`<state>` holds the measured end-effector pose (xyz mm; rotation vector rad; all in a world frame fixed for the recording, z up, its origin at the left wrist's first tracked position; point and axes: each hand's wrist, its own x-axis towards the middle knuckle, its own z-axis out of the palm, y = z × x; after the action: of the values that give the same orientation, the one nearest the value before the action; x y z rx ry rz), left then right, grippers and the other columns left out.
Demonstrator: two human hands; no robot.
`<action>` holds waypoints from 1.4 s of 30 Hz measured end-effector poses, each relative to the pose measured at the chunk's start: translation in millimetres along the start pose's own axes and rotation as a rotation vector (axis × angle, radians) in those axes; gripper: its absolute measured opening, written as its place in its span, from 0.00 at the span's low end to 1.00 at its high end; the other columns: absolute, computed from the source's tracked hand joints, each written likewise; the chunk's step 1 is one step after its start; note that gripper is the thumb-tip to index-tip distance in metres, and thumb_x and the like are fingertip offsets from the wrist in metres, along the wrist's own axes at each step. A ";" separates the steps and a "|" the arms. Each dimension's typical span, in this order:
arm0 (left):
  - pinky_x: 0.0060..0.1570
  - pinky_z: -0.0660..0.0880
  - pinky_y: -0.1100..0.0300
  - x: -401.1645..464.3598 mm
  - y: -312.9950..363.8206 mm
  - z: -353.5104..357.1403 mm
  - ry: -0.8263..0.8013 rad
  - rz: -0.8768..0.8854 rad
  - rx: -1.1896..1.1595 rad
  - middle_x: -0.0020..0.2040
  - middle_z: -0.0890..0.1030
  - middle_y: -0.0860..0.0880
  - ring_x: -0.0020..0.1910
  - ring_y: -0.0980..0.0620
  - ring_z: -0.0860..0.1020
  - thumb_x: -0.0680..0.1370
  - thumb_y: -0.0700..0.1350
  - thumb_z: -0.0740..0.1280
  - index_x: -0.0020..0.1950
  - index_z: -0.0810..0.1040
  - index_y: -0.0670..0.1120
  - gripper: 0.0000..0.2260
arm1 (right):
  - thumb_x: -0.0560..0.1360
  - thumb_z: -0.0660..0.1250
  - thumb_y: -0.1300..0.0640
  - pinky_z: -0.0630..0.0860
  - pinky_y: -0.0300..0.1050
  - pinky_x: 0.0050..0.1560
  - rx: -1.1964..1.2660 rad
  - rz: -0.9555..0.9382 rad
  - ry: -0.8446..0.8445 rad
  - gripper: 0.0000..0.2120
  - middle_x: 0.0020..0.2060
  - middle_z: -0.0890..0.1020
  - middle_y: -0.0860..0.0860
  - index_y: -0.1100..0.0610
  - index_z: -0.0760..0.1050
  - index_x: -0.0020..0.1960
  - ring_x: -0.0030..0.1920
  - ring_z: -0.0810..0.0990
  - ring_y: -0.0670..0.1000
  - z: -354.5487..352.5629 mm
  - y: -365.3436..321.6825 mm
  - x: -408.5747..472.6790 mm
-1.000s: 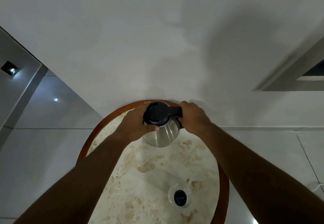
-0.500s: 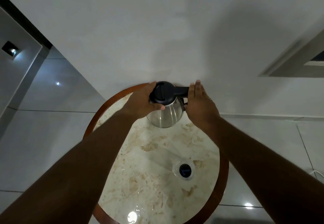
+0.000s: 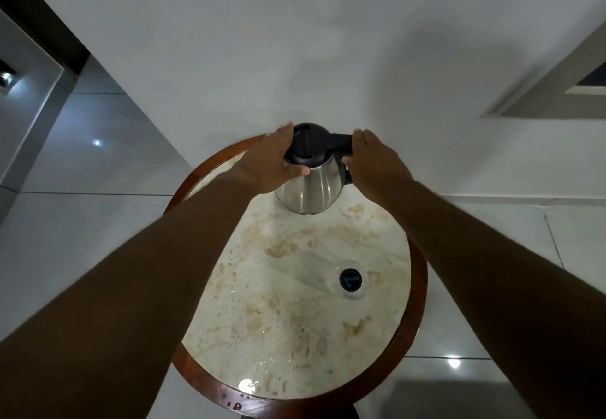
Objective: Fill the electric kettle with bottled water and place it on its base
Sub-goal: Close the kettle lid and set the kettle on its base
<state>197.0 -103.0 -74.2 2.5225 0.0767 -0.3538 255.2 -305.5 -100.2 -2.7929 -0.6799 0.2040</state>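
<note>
No brand, label or other writing can be read on anything here; the bottle cap (image 3: 350,279) in the lower right of the table carries a pale mark that is too small to make out.

The kettle (image 3: 310,186), steel-bodied with a black lid (image 3: 306,143) and a black handle (image 3: 341,141), stands upright at the far edge of the round table (image 3: 295,304), just above the centre of the frame and close to the white wall (image 3: 295,41). Its base is not visible under it, so whether it sits on one cannot be told.

The left hand (image 3: 267,159) is wrapped around the left side of the lid, fingers curled over the top edge and the thumb pressed along the front where lid meets steel; it is closed on the lid. The right hand (image 3: 373,159) lies over the handle on the right side of the kettle, fingers extended forward and close together, palm against the handle. Whether the fingers curl fully around the handle is hidden by the back of the hand.

The clear water bottle (image 3: 352,292), seen from above, stands on the marble top well apart from the kettle, toward the lower right, with its dark cap on. A few drops of water (image 3: 234,404) sit on the wooden rim at the bottom of the frame.
</note>
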 end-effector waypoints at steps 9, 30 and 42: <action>0.77 0.49 0.47 -7.0 -11.1 15.3 -0.010 0.002 0.118 0.80 0.47 0.42 0.79 0.44 0.45 0.80 0.57 0.60 0.78 0.43 0.41 0.37 | 0.79 0.61 0.50 0.65 0.57 0.67 0.028 0.054 -0.053 0.34 0.75 0.53 0.63 0.65 0.48 0.75 0.73 0.58 0.61 0.5 -3.2 -9.8; 0.77 0.48 0.48 -19.2 -30.8 15.0 -0.014 -0.066 0.292 0.80 0.49 0.42 0.79 0.44 0.44 0.78 0.65 0.49 0.79 0.48 0.41 0.38 | 0.77 0.64 0.46 0.59 0.58 0.72 0.044 -0.014 -0.046 0.39 0.76 0.51 0.63 0.65 0.48 0.75 0.76 0.49 0.60 -3.9 -1.2 -23.7; 0.76 0.48 0.49 -48.0 -15.3 1.5 0.005 -0.092 0.310 0.80 0.50 0.40 0.79 0.43 0.47 0.78 0.66 0.51 0.78 0.48 0.39 0.39 | 0.77 0.64 0.43 0.53 0.55 0.73 0.009 0.000 -0.096 0.41 0.77 0.49 0.61 0.64 0.47 0.76 0.76 0.47 0.59 -36.4 0.9 -36.8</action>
<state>148.4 -90.0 -70.8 2.8328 0.1502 -0.4243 230.3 -331.4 -62.9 -2.7893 -0.6985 0.3421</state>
